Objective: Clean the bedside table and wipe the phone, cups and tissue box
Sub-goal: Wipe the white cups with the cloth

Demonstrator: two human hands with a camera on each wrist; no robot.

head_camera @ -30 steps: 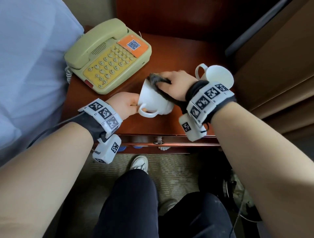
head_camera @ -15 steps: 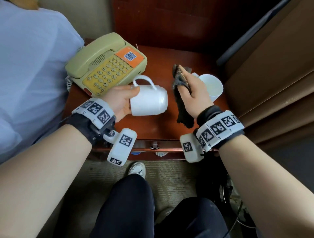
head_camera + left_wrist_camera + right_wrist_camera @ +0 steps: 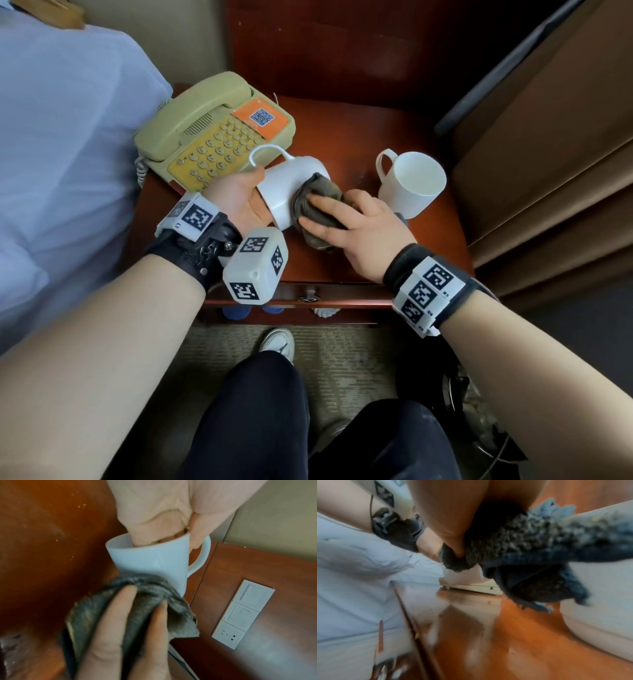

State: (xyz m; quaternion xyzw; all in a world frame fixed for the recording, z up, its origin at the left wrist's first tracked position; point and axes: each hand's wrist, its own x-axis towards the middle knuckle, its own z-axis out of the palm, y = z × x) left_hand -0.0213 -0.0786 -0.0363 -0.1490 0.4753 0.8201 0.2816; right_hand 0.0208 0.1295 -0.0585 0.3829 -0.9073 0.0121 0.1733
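Observation:
On the red-brown bedside table (image 3: 370, 137) my left hand (image 3: 253, 185) grips a white cup (image 3: 291, 185) tipped on its side, handle pointing away. In the left wrist view its fingers (image 3: 147, 534) reach inside the cup's (image 3: 150, 561) rim, with the thumb outside by the handle. My right hand (image 3: 318, 216) holds a dark grey cloth (image 3: 315, 198) bunched against that cup's wall. The cloth (image 3: 137, 601) wraps the base end, and the thumb pinches the cloth (image 3: 522, 547). A second white cup (image 3: 411, 185) stands upright to the right. A beige phone (image 3: 212, 137) sits at the back left.
A bed with a pale blue sheet (image 3: 68, 154) borders the table's left side. Dark wood panelling with wall switches and a socket (image 3: 240, 615) rises behind. A drawer front with a key (image 3: 310, 294) faces me. My legs and a white shoe (image 3: 277, 342) are over the carpet below.
Half a second ago the right hand held the cloth away from the cup; now it presses it on the cup's wall. The left hand turned the cup, handle from near side to far side.

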